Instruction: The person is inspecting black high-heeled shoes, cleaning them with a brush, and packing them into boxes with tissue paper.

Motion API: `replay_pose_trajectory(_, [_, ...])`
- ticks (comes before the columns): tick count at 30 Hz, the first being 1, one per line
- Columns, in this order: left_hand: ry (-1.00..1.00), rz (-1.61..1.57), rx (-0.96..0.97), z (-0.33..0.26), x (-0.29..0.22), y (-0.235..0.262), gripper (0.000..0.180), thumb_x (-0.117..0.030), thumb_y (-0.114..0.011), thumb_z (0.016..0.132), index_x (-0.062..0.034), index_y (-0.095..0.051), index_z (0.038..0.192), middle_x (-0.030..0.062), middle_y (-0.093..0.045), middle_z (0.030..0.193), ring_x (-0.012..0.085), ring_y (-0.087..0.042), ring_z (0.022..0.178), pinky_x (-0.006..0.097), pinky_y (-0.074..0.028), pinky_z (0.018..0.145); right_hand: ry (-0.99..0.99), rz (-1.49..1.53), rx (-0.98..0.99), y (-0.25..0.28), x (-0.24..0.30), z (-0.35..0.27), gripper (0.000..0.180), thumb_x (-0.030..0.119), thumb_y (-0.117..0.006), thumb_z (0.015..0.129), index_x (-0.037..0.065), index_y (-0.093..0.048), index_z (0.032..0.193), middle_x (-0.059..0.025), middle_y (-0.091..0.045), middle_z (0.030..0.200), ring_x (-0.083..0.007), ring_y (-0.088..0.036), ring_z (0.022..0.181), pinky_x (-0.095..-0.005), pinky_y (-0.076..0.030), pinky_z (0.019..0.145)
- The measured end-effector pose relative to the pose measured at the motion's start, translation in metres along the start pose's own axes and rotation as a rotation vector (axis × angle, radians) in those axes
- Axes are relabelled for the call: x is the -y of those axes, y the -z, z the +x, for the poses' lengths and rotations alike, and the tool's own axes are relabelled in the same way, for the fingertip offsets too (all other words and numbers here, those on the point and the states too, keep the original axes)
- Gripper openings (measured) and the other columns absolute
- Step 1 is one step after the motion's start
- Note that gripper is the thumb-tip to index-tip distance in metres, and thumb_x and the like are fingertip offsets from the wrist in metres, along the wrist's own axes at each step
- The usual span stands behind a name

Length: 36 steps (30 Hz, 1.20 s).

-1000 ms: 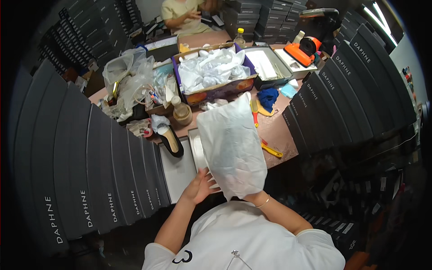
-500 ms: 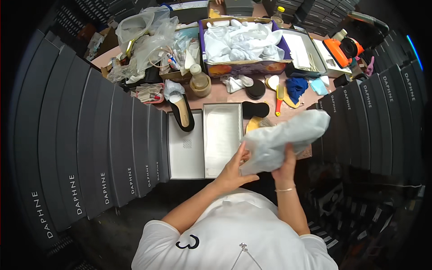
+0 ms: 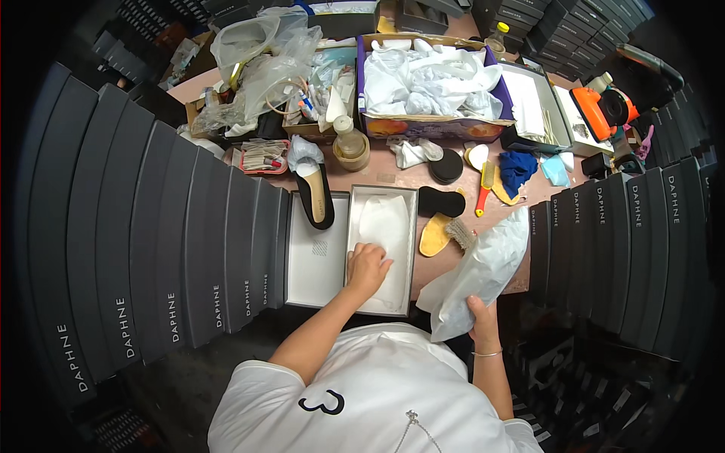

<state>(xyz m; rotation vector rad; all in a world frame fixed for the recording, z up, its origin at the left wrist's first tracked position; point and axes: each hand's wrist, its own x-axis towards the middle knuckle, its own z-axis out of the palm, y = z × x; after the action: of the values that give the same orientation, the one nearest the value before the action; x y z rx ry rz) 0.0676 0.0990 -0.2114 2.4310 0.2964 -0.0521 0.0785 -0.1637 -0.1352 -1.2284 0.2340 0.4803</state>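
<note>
My right hand grips the lower end of a long white wrapped bundle, thumb on top. The wrapper hides its contents, and the bundle tilts up toward the right. My left hand is down inside the open shoebox, fingers curled on the white paper that lines it; the fingertips are partly hidden. Left of the box lies its lid, white side up. A black shoe with a beige insole and stuffing in its toe rests over the lid's far end.
Tall stacks of dark shoeboxes flank me, with more boxes at the right. Behind stand a purple carton of white paper and a bottle. A red-handled brush, yellow sponge and blue cloth lie nearby.
My left hand has left the bundle and moved left into the shoebox, onto its paper. The bundle, in my right hand, has swung steeper and come nearer. The view has shifted slightly.
</note>
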Motion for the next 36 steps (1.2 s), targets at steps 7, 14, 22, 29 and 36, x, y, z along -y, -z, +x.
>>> replay_pose_trajectory(7, [-0.059, -0.992, 0.402, -0.01, -0.088, 0.025, 0.028, -0.013, -0.05, 0.092, -0.0053, -0.059, 0.117, 0.0103, -0.06, 0.116, 0.0224, -0.05, 0.117, 0.034, -0.039, 0.099, -0.117, 0.097, 0.157, -0.028, -0.009, 0.012, 0.079, 0.032, -0.07, 0.072, -0.002, -0.036, 0.133, -0.0118, -0.052, 0.12, -0.0226, -0.055, 0.106, -0.0346, -0.046, 0.092])
replay_pose_trajectory(14, [0.147, -0.807, -0.114, -0.006, -0.03, 0.007, 0.045, -0.021, -0.056, 0.09, 0.0004, -0.05, 0.129, 0.0209, -0.051, 0.129, 0.0267, -0.049, 0.122, 0.037, -0.043, 0.097, -0.153, 0.271, -0.092, 0.025, -0.002, 0.039, 0.051, 0.026, -0.063, 0.08, -0.002, -0.05, 0.121, -0.0127, -0.063, 0.103, -0.0227, -0.064, 0.089, -0.0357, -0.054, 0.081])
replay_pose_trajectory(22, [0.233, -0.715, -0.184, 0.018, 0.033, -0.041, 0.029, -0.017, -0.064, 0.088, 0.0046, -0.062, 0.108, 0.0054, -0.066, 0.092, 0.0098, -0.057, 0.082, 0.026, -0.048, 0.073, -0.09, 0.312, -0.109, 0.021, -0.016, 0.04, 0.059, 0.029, -0.067, 0.077, 0.002, -0.048, 0.127, -0.0108, -0.06, 0.114, -0.0241, -0.06, 0.1, -0.0377, -0.05, 0.09])
replay_pose_trajectory(29, [-0.234, -0.263, -0.46, 0.054, 0.002, 0.125, 0.018, -0.007, -0.055, 0.09, 0.0049, -0.059, 0.103, 0.0151, -0.06, 0.088, 0.0223, -0.06, 0.079, 0.031, -0.046, 0.071, -0.115, 0.537, 0.185, 0.008, 0.003, 0.03, 0.077, 0.036, -0.071, 0.072, -0.001, -0.041, 0.134, -0.0147, -0.058, 0.121, -0.0271, -0.06, 0.107, -0.0404, -0.05, 0.095])
replay_pose_trajectory(36, [0.158, -1.529, 0.13, -0.02, -0.017, 0.099, 0.046, -0.02, -0.062, 0.092, 0.001, -0.045, 0.129, 0.0075, -0.055, 0.124, 0.0173, -0.049, 0.117, 0.03, -0.036, 0.1, -0.436, 0.444, 0.484, -0.096, -0.057, 0.051, 0.073, 0.036, -0.071, 0.077, 0.001, -0.041, 0.134, -0.0136, -0.057, 0.121, -0.023, -0.061, 0.106, -0.0367, -0.051, 0.091])
